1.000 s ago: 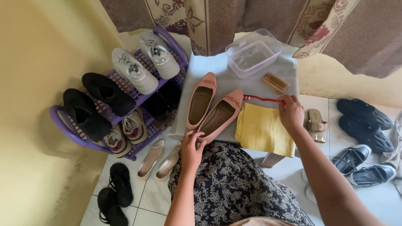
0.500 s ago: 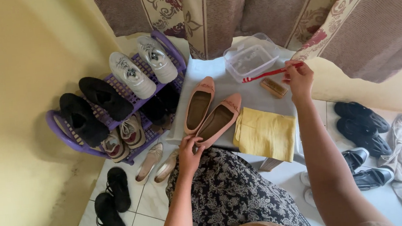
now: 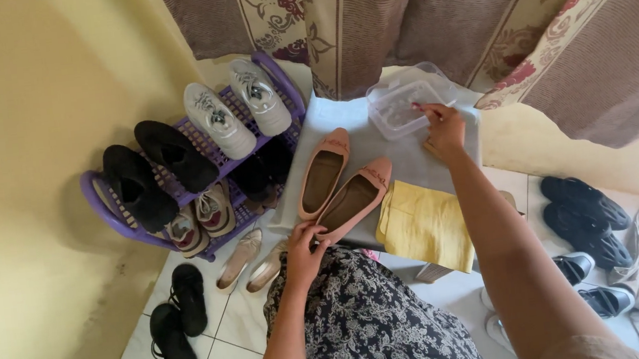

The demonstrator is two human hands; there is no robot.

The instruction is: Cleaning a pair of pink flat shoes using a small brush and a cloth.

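The pair of pink flat shoes lies side by side on the grey-covered counter, toward its near left corner. Their long axes run diagonally, heels at the near edge by the person's lap and toes pointing away and to the right, toward the far edge. The left hand is at the heel of the right-hand shoe, its grip curled loosely about the heel rim. The right hand reaches to the far right corner, into a clear plastic container; its fingers are pinched together over the rim, but whether they hold anything I cannot tell.

As I judge it, the work on the shoes is at an early stage: both sit unworked on the counter, and a folded yellow cloth lies unused just beside them at the near edge.

Left of the counter stands a purple shoe rack with white sneakers and black shoes.
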